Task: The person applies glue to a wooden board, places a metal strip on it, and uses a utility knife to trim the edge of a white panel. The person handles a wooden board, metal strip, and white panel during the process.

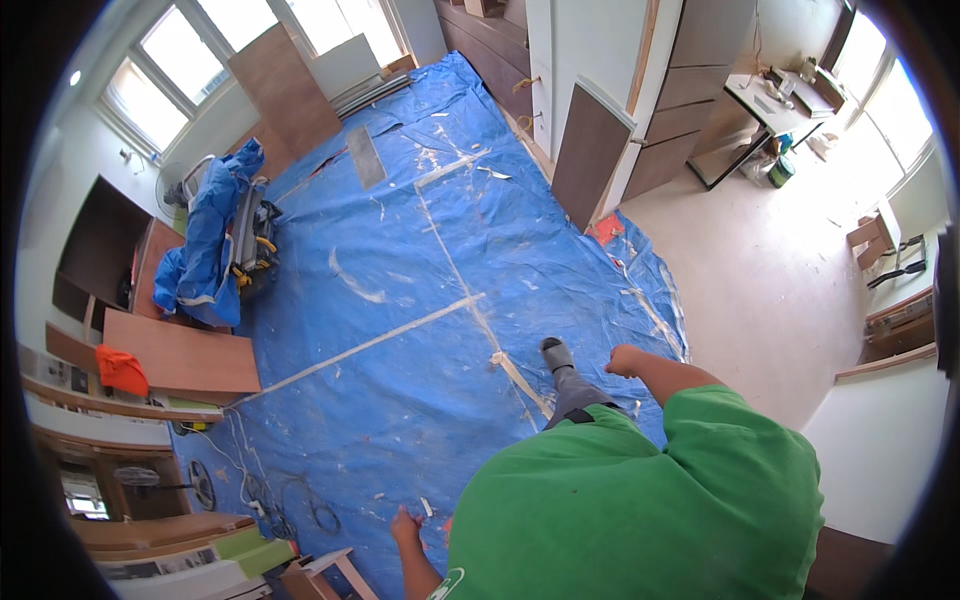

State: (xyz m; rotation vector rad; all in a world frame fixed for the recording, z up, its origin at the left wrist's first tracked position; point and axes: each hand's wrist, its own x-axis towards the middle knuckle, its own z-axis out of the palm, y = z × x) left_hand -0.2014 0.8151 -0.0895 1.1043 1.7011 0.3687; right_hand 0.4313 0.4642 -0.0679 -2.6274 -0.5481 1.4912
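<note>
My left hand (404, 524) hangs low beside my green shirt (640, 500), fingers curled loosely; something small and reddish shows just by it, but I cannot tell whether I hold it. My right hand (622, 360) is out ahead of my shoulder, closed in a loose fist with nothing visible in it. Between the two hands my foot (556, 352) in a grey shoe steps forward onto the blue tarp (420, 260), toe pointing away from me.

The tarp lies under and ahead of both hands, its long axis running away from me toward the windows (180, 70). Pale tape strips (370, 342) cross it: one runs from near my foot out to the left, another straight ahead. A small white scrap (427, 507) lies just beside my left fingers.

Far left of my left hand, a flat brown board (180, 352) lies lengthwise with an orange cloth (121, 368) at its near end. Beyond it stands a saw (252, 236) half draped in blue sheet. Ahead of my right hand a dark panel (590, 152) leans upright against the white cabinets. Black cables (300, 505) coil on the tarp left of my left hand.
</note>
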